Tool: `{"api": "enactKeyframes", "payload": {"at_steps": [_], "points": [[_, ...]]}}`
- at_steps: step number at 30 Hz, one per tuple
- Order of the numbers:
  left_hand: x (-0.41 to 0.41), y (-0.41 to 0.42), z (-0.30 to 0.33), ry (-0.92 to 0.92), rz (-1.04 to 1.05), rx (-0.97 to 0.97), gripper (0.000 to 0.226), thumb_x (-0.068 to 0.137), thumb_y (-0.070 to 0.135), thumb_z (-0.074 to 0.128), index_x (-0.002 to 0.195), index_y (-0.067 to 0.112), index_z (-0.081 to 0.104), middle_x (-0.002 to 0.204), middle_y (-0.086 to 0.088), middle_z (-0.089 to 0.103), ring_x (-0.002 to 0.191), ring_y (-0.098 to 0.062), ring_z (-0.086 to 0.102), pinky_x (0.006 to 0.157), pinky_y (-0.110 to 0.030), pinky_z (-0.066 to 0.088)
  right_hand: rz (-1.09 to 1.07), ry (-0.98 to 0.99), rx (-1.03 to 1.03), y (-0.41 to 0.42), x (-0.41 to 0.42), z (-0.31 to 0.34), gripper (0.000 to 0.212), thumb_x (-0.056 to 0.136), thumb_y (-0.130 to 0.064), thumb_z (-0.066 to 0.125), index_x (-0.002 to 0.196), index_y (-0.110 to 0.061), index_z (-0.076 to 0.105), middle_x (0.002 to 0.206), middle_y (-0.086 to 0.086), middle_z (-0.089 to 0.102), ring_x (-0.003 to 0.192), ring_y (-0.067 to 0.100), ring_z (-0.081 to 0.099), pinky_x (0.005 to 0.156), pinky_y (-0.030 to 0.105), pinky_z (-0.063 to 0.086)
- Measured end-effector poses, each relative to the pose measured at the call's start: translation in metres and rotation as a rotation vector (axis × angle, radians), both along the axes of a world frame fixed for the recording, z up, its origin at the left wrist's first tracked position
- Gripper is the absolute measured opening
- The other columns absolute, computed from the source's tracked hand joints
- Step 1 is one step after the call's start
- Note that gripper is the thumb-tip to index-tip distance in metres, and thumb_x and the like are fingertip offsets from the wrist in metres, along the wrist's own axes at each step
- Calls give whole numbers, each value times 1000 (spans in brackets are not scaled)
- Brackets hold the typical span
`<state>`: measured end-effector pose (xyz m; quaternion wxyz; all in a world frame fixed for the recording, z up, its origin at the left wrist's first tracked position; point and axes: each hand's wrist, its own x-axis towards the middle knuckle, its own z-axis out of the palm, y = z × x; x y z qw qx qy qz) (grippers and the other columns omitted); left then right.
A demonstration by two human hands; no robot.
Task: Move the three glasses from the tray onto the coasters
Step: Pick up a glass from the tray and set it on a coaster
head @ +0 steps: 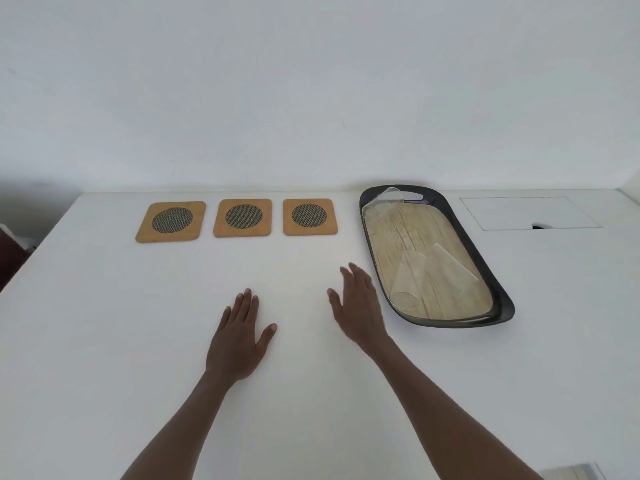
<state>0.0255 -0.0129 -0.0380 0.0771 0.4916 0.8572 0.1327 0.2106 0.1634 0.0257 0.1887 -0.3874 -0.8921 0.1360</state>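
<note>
Three square cork coasters with dark mesh centres lie in a row at the back of the white table: left coaster [170, 221], middle coaster [243, 217], right coaster [309, 216]. A black-rimmed tray [498, 289] with a wood-grain floor sits to the right. Three clear glasses lie on their sides in it: one at the far end [384, 204], two at the near end, left [408, 280] and right [448, 268]. My left hand [239, 341] rests flat on the table, fingers apart. My right hand [360, 306] hovers open just left of the tray's near end, holding nothing.
A rectangular flush panel [530, 213] with a small notch is set in the table right of the tray. The wall rises right behind the coasters. The table's left edge drops off beside a dark object [10, 251].
</note>
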Motion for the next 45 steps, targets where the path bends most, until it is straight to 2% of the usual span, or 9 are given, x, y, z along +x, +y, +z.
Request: {"api": "enactKeyframes", "payload": {"at_steps": [6, 12, 18, 22, 26, 30, 35, 37, 45], "points": [[0, 0, 0, -5, 3, 3, 90, 88, 69, 8, 157, 11, 9, 165, 0, -4, 150, -9, -9, 122, -30, -2, -358, 166, 78, 31, 29, 28, 47, 91, -23, 61, 130, 1, 52, 134, 22, 50, 125, 37, 44, 101, 46, 43], [-1, 2, -1, 0, 6, 3, 90, 88, 69, 8, 157, 10, 9, 166, -1, -4, 151, -9, -9, 123, -31, -1, -626, 58, -133, 53, 54, 33, 64, 89, -35, 63, 136, 4, 43, 134, 25, 47, 122, 39, 42, 96, 44, 41], [3, 3, 0, -11, 10, -5, 90, 88, 68, 9, 156, 8, 8, 165, -4, -4, 152, -15, -6, 124, -35, 1, -667, 29, -262, 62, 61, 25, 65, 88, -39, 63, 131, 6, 41, 129, 26, 48, 120, 42, 43, 89, 45, 46], [7, 12, 2, -44, 33, -14, 78, 99, 55, 26, 156, 6, 5, 166, -7, -6, 153, -19, -7, 124, -38, -1, -663, 45, -304, 65, 59, 22, 68, 88, -42, 63, 132, 4, 39, 128, 26, 48, 120, 42, 45, 87, 47, 47], [17, 33, 6, -79, -2, 23, 77, 100, 49, 34, 155, 4, 5, 165, -8, -7, 153, -21, -6, 124, -40, -1, -669, 30, -300, 66, 57, 20, 73, 88, -46, 62, 134, 4, 36, 129, 26, 50, 119, 42, 47, 90, 49, 47], [32, 54, 6, -111, -15, 54, 77, 100, 51, 32, 156, 5, 5, 166, -7, -4, 153, -19, -5, 124, -39, -1, -678, 35, -309, 68, 56, 20, 76, 87, -49, 63, 134, 4, 35, 128, 25, 50, 118, 42, 48, 89, 48, 47], [38, 58, -2, -61, 12, 73, 78, 99, 56, 29, 156, 6, 11, 166, -5, 2, 153, -15, -2, 124, -37, 2, -689, 54, -374, 69, 53, 16, 77, 84, -49, 65, 133, 2, 32, 124, 24, 51, 114, 42, 52, 82, 44, 46], [38, 59, -2, -49, 13, 71, 78, 98, 57, 28, 156, 7, 11, 166, -5, 2, 153, -15, -2, 124, -36, 2, -696, 63, -407, 69, 53, 14, 77, 84, -46, 65, 134, 2, 31, 124, 25, 52, 113, 43, 54, 84, 44, 47], [39, 59, -1, -41, 17, 54, 79, 97, 59, 26, 156, 8, 10, 166, -3, 0, 153, -14, -3, 124, -35, 2, -693, 230, -360, 70, 60, 15, 70, 81, -36, 71, 131, 2, 39, 116, 22, 59, 103, 38, 59, 85, 42, 47]]}}
